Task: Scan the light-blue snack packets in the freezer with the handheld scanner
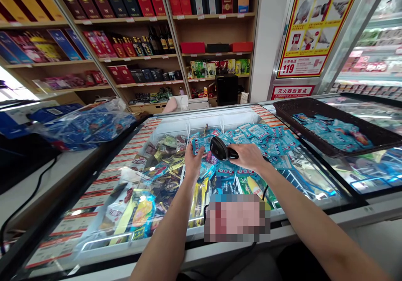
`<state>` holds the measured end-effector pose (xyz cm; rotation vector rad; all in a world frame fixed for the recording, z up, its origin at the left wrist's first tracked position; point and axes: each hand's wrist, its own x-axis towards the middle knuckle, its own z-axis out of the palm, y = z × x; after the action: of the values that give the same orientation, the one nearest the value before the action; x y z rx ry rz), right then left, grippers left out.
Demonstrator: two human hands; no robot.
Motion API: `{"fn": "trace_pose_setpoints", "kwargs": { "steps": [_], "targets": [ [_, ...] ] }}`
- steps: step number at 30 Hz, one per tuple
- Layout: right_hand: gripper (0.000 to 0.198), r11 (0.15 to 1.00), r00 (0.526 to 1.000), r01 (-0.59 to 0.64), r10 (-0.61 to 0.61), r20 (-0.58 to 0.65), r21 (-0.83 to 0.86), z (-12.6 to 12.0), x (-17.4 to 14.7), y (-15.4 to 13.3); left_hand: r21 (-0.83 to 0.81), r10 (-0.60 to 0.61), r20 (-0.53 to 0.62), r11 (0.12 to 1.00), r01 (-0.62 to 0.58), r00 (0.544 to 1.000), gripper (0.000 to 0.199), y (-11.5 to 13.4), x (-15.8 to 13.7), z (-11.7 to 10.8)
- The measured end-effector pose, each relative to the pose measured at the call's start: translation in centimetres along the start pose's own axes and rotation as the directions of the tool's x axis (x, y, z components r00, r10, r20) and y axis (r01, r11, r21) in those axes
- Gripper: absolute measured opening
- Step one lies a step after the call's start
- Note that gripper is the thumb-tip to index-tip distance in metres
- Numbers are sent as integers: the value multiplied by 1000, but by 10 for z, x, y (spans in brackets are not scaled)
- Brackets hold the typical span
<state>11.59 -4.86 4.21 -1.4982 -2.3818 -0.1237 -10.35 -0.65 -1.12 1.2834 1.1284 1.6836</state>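
My right hand (249, 157) is wrapped round the handle of a black barcode scanner (219, 148), whose head points left. Just left of it, my left hand (193, 160) pinches a small blue packet (198, 144), held upright in front of the scanner. Below and beyond both hands lies the glass top of a chest freezer (169, 241). Many similar blue packets (262, 132) are spread over the glass to the right of the scanner. Through the glass show wrapped ice creams (143, 207) in yellow, brown and blue.
A dark basket (333, 147) with blue packets stands at the right. At the left lies a clear plastic bag (91, 124) of blue packs. A pixelated patch covers something at the front edge, near a black cable (265, 192). Shelves (125, 20) of boxes line the back.
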Motion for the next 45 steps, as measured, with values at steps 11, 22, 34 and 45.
{"fn": "trace_pose_setpoints", "kwargs": {
  "steps": [11, 22, 34, 45],
  "targets": [
    [34, 1000, 1000, 1, -1, -4, 8, -1, -2, 1, 11, 3, 12, 1000, -4, 1000, 42, -2, 0, -1],
    [39, 992, 993, -111, 108, -48, -61, 1, -7, 14, 379, 166, -198, 922, -81, 966, 36, 2, 11, -23],
    [36, 976, 980, -187, 179, -81, -111, 3, -9, 29, 805, 224, -316, 577, 136, 922, 51, 1, 23, -59],
    [40, 965, 974, -226, 223, -39, -135, 2, -6, 29, 954, 396, -68, 293, -56, 916, 50, 16, 7, -37]
  ]
}}
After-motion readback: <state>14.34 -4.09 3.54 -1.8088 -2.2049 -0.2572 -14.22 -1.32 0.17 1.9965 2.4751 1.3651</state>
